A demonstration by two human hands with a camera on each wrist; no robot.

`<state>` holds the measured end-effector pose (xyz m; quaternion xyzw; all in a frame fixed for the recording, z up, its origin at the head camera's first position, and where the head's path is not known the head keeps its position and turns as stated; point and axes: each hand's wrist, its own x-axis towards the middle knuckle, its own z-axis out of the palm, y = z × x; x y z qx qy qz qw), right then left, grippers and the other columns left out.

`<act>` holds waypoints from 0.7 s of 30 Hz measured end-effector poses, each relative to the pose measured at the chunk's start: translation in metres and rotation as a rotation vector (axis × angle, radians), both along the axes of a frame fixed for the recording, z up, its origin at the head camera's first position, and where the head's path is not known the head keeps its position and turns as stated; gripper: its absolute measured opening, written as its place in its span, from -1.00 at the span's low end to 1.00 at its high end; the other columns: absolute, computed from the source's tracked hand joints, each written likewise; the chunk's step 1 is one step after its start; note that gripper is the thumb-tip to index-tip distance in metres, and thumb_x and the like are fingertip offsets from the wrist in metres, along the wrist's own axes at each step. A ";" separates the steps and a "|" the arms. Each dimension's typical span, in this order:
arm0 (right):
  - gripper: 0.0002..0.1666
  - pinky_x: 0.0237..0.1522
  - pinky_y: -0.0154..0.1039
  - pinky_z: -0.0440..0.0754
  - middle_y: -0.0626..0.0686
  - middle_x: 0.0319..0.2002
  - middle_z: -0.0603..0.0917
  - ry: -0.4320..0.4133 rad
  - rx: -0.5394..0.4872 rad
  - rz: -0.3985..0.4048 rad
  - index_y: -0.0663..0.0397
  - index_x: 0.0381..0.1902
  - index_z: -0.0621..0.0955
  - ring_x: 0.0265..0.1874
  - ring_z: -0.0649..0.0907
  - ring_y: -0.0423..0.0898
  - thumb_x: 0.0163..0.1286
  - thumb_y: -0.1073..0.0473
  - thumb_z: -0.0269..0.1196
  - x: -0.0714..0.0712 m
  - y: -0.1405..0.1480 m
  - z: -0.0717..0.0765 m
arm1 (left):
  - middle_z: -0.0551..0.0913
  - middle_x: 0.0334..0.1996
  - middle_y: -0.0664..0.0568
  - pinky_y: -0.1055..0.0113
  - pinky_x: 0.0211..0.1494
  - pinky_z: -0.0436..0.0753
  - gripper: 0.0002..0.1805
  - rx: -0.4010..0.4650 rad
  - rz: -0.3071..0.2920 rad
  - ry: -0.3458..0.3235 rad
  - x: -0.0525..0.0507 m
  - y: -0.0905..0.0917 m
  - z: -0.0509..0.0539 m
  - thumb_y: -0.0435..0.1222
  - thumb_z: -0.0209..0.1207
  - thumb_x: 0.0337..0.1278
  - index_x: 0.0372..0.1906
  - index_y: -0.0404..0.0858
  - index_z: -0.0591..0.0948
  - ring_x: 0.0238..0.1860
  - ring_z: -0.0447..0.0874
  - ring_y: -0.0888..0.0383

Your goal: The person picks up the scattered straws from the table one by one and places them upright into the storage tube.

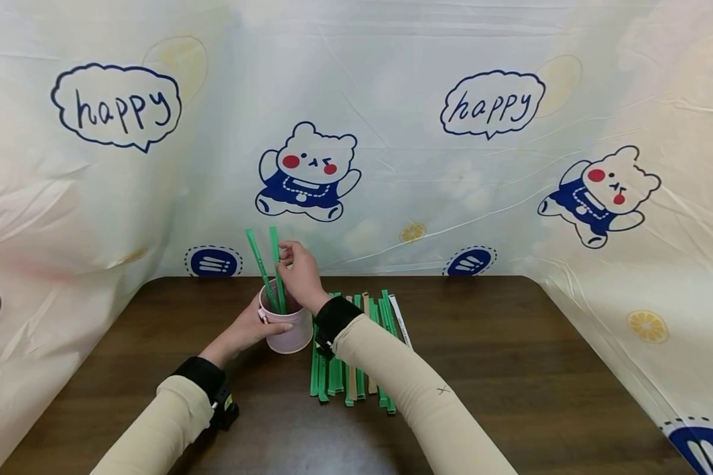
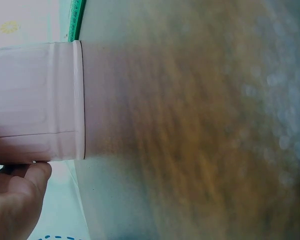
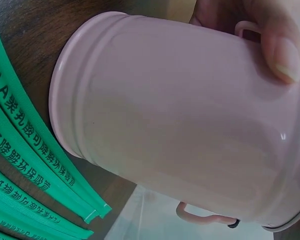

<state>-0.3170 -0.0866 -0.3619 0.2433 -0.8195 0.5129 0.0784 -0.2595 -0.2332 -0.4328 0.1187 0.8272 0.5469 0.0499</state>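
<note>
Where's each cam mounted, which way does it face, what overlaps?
Head: on the person's head, facing forward and down at the pink bucket and green strips on the table; left hand, right hand and both sleeves show.
Left wrist: on that wrist, facing the bucket's side across the table; part of the left hand shows, lower left.
Right wrist: on that wrist, facing the bucket's side, printed strips alongside; the left thumb shows.
Shared: both wrist views include bucket and table.

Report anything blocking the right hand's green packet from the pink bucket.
Nothing visible blocks it: the green packet in the right hand has its lower end inside the pink bucket; a second packet stands alongside.
</note>
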 end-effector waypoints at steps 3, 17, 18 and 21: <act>-0.54 0.06 -0.29 0.69 0.23 0.02 0.67 -0.007 0.007 0.005 0.25 0.32 0.49 0.02 0.69 0.05 0.49 0.38 0.16 0.001 0.001 -0.001 | 0.19 0.50 -0.37 -0.34 0.51 0.32 0.13 -0.007 0.008 -0.008 0.001 0.000 -0.001 -0.17 0.38 0.21 0.62 -0.26 -0.16 0.44 0.28 -0.31; -0.51 0.08 -0.24 0.69 0.25 0.08 0.66 -0.029 0.022 0.006 0.23 0.35 0.46 0.06 0.68 0.06 0.49 0.37 0.13 -0.002 0.007 0.000 | 0.17 0.50 -0.37 -0.34 0.49 0.35 0.13 -0.002 0.012 -0.023 0.000 0.001 -0.001 -0.17 0.38 0.21 0.61 -0.29 -0.16 0.44 0.25 -0.31; -0.51 0.08 -0.23 0.69 0.26 0.08 0.66 -0.026 0.022 0.008 0.24 0.35 0.47 0.06 0.68 0.07 0.49 0.37 0.14 -0.003 0.008 0.000 | 0.17 0.50 -0.37 -0.34 0.49 0.34 0.14 0.000 0.013 -0.025 0.000 0.001 -0.001 -0.17 0.38 0.21 0.62 -0.29 -0.17 0.44 0.25 -0.31; -0.53 0.06 -0.23 0.68 0.27 0.07 0.66 -0.016 0.040 0.009 0.26 0.33 0.48 0.06 0.68 0.08 0.50 0.34 0.17 -0.004 0.011 0.002 | 0.16 0.50 -0.37 -0.35 0.49 0.35 0.14 0.006 0.014 -0.023 0.000 0.001 -0.003 -0.18 0.38 0.21 0.62 -0.29 -0.17 0.45 0.24 -0.32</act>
